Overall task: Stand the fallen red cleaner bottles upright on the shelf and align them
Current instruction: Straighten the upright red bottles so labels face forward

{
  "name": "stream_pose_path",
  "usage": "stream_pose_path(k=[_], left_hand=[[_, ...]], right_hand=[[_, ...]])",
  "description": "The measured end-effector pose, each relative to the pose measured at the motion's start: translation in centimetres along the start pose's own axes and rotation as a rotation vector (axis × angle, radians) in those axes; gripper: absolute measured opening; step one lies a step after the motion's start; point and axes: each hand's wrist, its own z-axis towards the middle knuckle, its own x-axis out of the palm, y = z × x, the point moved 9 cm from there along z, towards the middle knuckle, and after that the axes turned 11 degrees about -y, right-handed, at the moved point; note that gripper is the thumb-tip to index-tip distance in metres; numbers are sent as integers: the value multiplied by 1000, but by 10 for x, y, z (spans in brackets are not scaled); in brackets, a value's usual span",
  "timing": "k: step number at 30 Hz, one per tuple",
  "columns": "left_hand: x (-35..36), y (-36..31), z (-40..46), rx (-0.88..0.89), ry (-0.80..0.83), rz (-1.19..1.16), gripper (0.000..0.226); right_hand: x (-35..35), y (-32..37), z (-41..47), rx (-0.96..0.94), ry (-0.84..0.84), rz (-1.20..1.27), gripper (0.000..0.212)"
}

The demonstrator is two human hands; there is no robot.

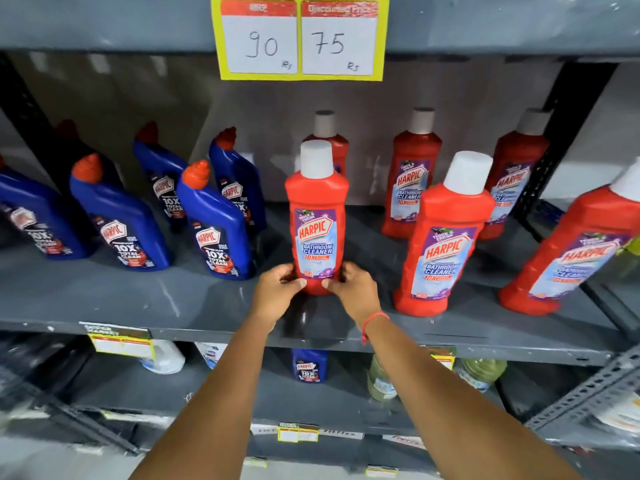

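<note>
A red cleaner bottle (317, 216) with a white cap stands upright near the front middle of the grey shelf (138, 303). My left hand (277, 294) grips its base from the left and my right hand (355, 291) grips it from the right. Two more red bottles (445, 237) (571, 251) stand at the front right. Behind them stand three others: one (327, 140) partly hidden by the held bottle, one (410, 181) further right, and a third (512, 181) beside the upright post.
Several blue toilet cleaner bottles (216, 223) stand on the left half of the shelf. A yellow price sign (299, 38) hangs from the shelf above. A black post (561, 143) bounds the right side. Lower shelves hold other bottles (310, 365).
</note>
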Motion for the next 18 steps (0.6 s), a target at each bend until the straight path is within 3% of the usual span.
stream_pose_path(k=[13, 18], left_hand=[[-8, 9, -27, -48, 45, 44, 28], [-9, 12, -27, -62, 49, 98, 37]], right_hand=[[-9, -3, -31, 6, 50, 29, 38], [-10, -7, -34, 25, 19, 41, 41]])
